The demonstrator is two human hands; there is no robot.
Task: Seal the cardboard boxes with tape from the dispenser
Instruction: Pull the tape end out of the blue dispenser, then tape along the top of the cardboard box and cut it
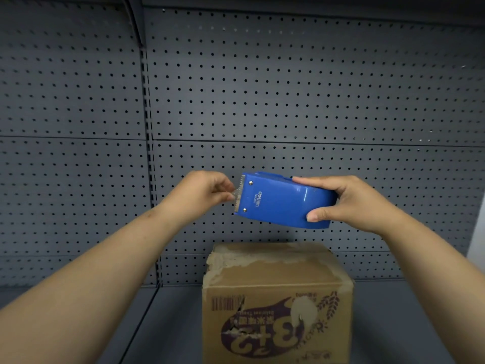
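Your worn brown cardboard box, printed upside down in purple and torn along its top edges, stands closed on the grey metal shelf before the grey pegboard wall. Above it, your right hand grips the blue plastic tape dispenser, fingers wrapped around its rear. Your left hand pinches the clear tape end at its serrated blade.

The blue tape dispenser has the white word "deli" on its side, with a tiny "No." line under it, too small to read. The cardboard box shows a big purple "3+2" printed upside down, beside a barcode
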